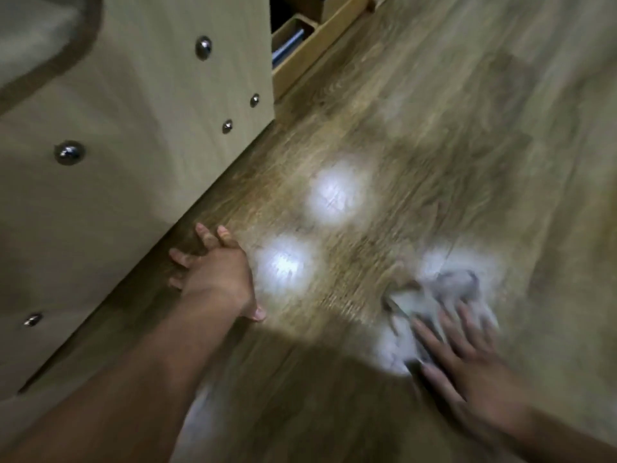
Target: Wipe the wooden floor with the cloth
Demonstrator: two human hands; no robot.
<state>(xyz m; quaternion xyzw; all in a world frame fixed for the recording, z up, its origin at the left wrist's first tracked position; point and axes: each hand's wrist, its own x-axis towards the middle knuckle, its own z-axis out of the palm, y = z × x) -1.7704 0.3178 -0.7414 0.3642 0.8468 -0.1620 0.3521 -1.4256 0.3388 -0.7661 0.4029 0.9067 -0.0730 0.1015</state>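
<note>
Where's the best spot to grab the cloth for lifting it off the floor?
Probably the crumpled hump at the far end of the cloth, pinched from above: it stands proud of the wooden floor, while the nearer part lies flat under the right hand, whose spread fingers press it. Blur hides finer folds.

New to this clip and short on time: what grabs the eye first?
Bright white glare spots shine on the wooden floor at centre. At lower right, the blurred right hand presses flat on a grey cloth. The left hand rests spread on the floor beside a studded cabinet at left.
</note>
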